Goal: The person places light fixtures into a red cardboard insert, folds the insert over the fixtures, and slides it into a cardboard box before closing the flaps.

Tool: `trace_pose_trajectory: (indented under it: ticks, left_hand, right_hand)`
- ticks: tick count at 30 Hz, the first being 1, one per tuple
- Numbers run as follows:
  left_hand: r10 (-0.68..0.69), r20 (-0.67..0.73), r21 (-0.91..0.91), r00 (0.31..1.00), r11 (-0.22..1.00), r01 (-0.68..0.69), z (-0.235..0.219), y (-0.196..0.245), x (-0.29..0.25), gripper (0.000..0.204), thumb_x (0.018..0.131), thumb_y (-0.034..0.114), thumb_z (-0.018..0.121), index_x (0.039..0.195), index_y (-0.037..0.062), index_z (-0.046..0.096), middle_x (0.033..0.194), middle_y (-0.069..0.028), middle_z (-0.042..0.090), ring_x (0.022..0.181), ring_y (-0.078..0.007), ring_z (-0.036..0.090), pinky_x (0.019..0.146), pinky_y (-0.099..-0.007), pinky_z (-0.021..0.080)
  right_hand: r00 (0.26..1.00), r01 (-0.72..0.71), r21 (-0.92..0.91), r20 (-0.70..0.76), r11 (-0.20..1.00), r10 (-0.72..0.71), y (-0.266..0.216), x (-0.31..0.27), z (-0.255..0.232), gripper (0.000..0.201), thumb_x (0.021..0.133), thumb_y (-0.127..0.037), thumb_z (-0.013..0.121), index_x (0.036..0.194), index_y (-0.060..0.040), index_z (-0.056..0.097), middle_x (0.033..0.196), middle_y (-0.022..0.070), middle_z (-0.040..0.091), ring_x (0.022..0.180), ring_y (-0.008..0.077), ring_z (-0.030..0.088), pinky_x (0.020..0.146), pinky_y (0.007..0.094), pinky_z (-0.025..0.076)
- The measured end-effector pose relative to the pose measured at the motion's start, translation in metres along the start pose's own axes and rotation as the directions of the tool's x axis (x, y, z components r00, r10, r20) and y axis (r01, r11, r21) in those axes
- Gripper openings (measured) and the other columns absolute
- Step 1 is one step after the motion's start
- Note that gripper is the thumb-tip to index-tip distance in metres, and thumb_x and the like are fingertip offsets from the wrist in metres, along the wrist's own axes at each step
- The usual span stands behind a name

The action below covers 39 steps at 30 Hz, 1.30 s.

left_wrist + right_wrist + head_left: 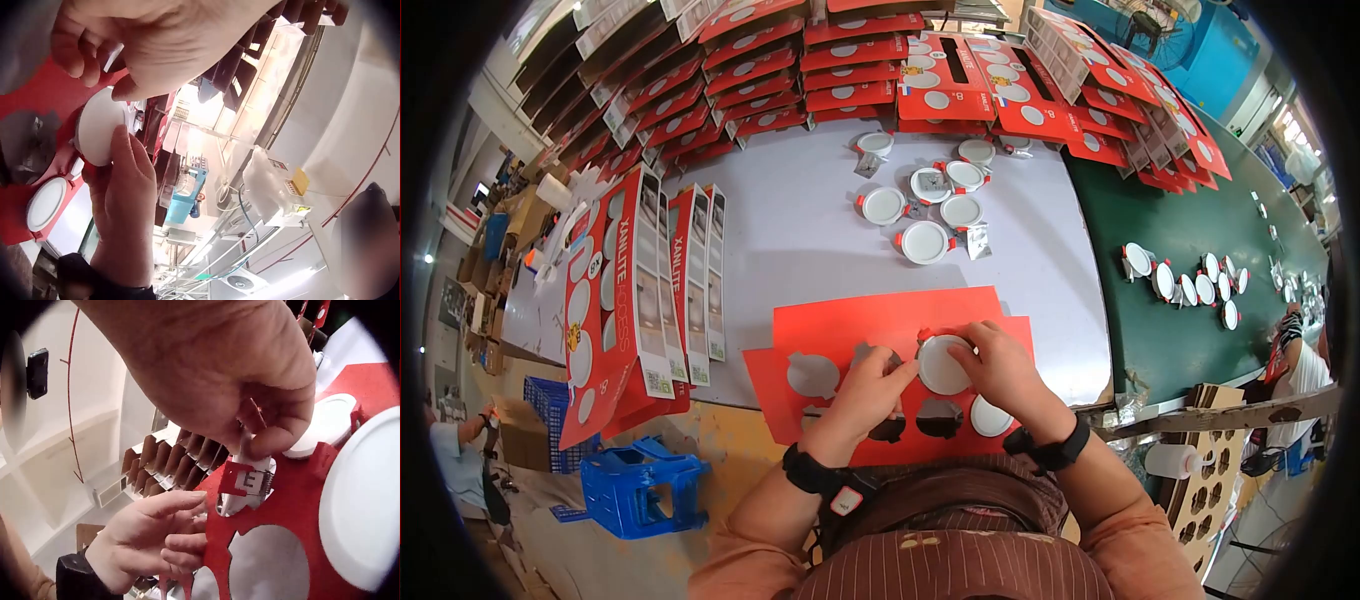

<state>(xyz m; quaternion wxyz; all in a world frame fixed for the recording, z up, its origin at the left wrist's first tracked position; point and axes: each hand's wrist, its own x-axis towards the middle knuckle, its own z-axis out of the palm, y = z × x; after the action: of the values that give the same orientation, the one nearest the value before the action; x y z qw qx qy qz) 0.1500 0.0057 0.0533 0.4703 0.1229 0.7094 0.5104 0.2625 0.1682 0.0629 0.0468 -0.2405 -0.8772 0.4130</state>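
Brown, pinstriped apron fabric (pixel 940 565) lies nearest, across the bottom of the frame, and beyond it stretches a broad, pale, smooth-topped counter (pixel 750 240). Red, flat card with round cut-outs (pixel 880 312) rests at the counter's near edge, lower centre; it looks thin and springy, apt to bow if pressed between its holes, so it is best steadied by the solid margins. Over it the two hands work close together but apart: the right hand (pixel 1022 382) pinches a round, white-faced light with red side clips (pixel 942 372), while the left hand (pixel 862 398) has loose, relaxed fingers beside its rim, and whether they touch it I cannot tell. That light sits just right of the card's middle. It should be light and rigid, with a rather slick face that could slide under a thumb; the rim gives the surer hold, clear of the small red clip (pixel 232 480) and thin metal spring (pixel 269 482) seen in the right wrist view. Hidden are the light's underside in the head view and most of the right fingertips; the left wrist view cuts off the card, and its grey cut-out (pixel 28 147) is murky.
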Motion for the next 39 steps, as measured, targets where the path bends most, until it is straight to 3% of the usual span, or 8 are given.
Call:
trace_pose_trajectory:
  ticks: [8, 11, 13, 14, 17, 20, 32, 39]
  left_hand:
    - [0.052, -0.174, -0.017, 0.983, 0.998, -0.055, -0.003, -0.003, -0.002, 0.034, 0.094, 0.018, 0.059, 0.119, -0.0029, 0.051, 0.099, -0.0103, 0.056, 0.065, -0.0123, 0.06, 0.053, -0.025, 0.049]
    - [0.527, -0.22, 0.6, 0.821, 0.736, -0.312, -0.002, -0.002, -0.016, 0.048, 0.094, 0.017, 0.059, 0.137, 0.0024, 0.044, 0.114, -0.0105, 0.055, 0.078, -0.0141, 0.062, 0.063, -0.0261, 0.054]
    - [0.606, 0.045, 0.342, 0.795, 0.738, -0.582, 0.008, 0.003, -0.014, 0.05, 0.095, 0.014, 0.057, 0.142, 0.0067, 0.04, 0.121, -0.0085, 0.053, 0.087, -0.0144, 0.062, 0.071, -0.0272, 0.055]
    - [0.405, 0.059, -0.143, 0.912, 0.908, -0.394, 0.019, 0.009, -0.018, 0.043, 0.097, 0.011, 0.054, 0.138, 0.0044, 0.044, 0.12, -0.0076, 0.055, 0.091, -0.0126, 0.06, 0.075, -0.0267, 0.055]
    - [0.285, 0.19, -0.347, 0.939, 0.915, -0.208, 0.025, 0.02, -0.029, 0.035, 0.098, 0.01, 0.051, 0.132, 0.0018, 0.052, 0.115, -0.0054, 0.059, 0.092, -0.0105, 0.059, 0.077, -0.0246, 0.053]
    - [0.502, 0.112, 0.048, 0.858, 0.859, -0.509, 0.026, 0.021, -0.039, 0.03, 0.098, 0.01, 0.051, 0.126, 0.0007, 0.058, 0.11, -0.004, 0.063, 0.093, -0.0094, 0.06, 0.076, -0.0235, 0.052]
    - [0.302, 0.44, -0.443, 0.846, 0.892, -0.088, 0.011, 0.031, -0.053, 0.026, 0.098, 0.009, 0.05, 0.12, -0.0007, 0.061, 0.111, -0.005, 0.063, 0.093, -0.0103, 0.06, 0.077, -0.0239, 0.05]
    - [0.328, 0.265, -0.299, 0.907, 0.922, -0.246, 0.01, 0.027, -0.052, 0.032, 0.094, 0.009, 0.057, 0.125, 0.0027, 0.058, 0.115, -0.0074, 0.061, 0.088, -0.0123, 0.059, 0.071, -0.0241, 0.049]
  right_hand:
    - [0.998, 0.046, 0.024, -0.038, 0.999, -0.045, -0.001, -0.017, -0.036, 0.023, 0.089, -0.018, 0.064, 0.103, -0.0011, 0.063, 0.095, 0.0155, 0.061, 0.079, 0.0325, 0.063, 0.071, 0.0398, 0.05]
    - [0.998, 0.044, 0.075, -0.04, 0.996, -0.042, -0.004, -0.03, -0.038, 0.022, 0.088, -0.015, 0.065, 0.104, -0.0008, 0.062, 0.093, 0.0135, 0.06, 0.076, 0.0288, 0.062, 0.068, 0.0368, 0.05]
    - [0.995, 0.091, 0.111, -0.057, 0.99, -0.085, -0.009, -0.038, -0.035, 0.021, 0.088, -0.014, 0.066, 0.104, -0.0007, 0.062, 0.092, 0.0132, 0.059, 0.075, 0.0277, 0.062, 0.067, 0.0356, 0.05]
    - [0.988, 0.144, 0.138, -0.079, 0.98, -0.134, -0.013, -0.041, -0.035, 0.021, 0.087, -0.012, 0.067, 0.104, -0.0006, 0.062, 0.091, 0.0129, 0.058, 0.074, 0.0266, 0.062, 0.066, 0.0344, 0.05]
    - [0.983, 0.166, 0.166, -0.109, 0.972, -0.149, -0.022, -0.051, -0.038, 0.02, 0.087, -0.01, 0.067, 0.103, -0.0003, 0.061, 0.091, 0.0128, 0.058, 0.073, 0.0267, 0.061, 0.066, 0.0338, 0.049]
    - [0.971, 0.213, 0.155, -0.145, 0.965, -0.191, -0.025, -0.061, -0.039, 0.022, 0.086, -0.009, 0.068, 0.104, 0.0004, 0.06, 0.092, 0.0133, 0.058, 0.074, 0.0273, 0.061, 0.066, 0.0344, 0.05]
    - [0.92, 0.386, 0.131, -0.132, 0.913, -0.369, -0.041, -0.086, -0.052, 0.027, 0.083, -0.009, 0.07, 0.105, -0.0009, 0.059, 0.095, 0.0145, 0.059, 0.077, 0.0298, 0.063, 0.066, 0.0357, 0.052]
    - [0.875, 0.465, 0.05, -0.178, 0.884, -0.45, -0.036, -0.089, -0.046, 0.03, 0.08, -0.009, 0.073, 0.105, -0.001, 0.059, 0.094, 0.0139, 0.059, 0.073, 0.0284, 0.063, 0.061, 0.035, 0.052]
